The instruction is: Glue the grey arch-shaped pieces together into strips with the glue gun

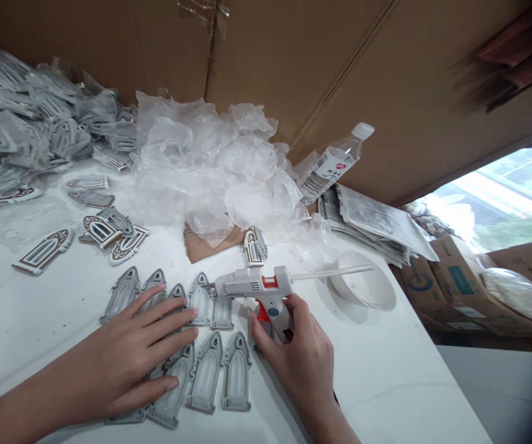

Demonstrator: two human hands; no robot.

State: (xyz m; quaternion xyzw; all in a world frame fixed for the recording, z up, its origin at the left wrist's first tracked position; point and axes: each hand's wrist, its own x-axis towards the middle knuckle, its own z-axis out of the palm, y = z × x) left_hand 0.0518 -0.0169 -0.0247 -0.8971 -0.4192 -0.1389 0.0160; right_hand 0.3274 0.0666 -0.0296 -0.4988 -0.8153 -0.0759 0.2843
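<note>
My right hand [300,351] grips a white glue gun [252,283] by its handle, near the orange trigger. A clear glue stick [333,271] juts from the gun's back end. The nozzle points left, at the top of a grey arched window-shaped piece [200,302]; whether it touches, I cannot tell. My left hand [141,351] lies with fingers spread over several such grey pieces, partly hiding them. Two more grey pieces, one of them a grey arched piece [236,373], lie uncovered in the lower row.
Brown-and-white arched pieces [44,251] lie at the left. Behind are a heap of bagged pieces [29,117], crumpled plastic bags [210,160] and a tilted water bottle [333,163]. At the right are a white bowl [386,290], stacked newspapers [372,219] and cartons [460,280].
</note>
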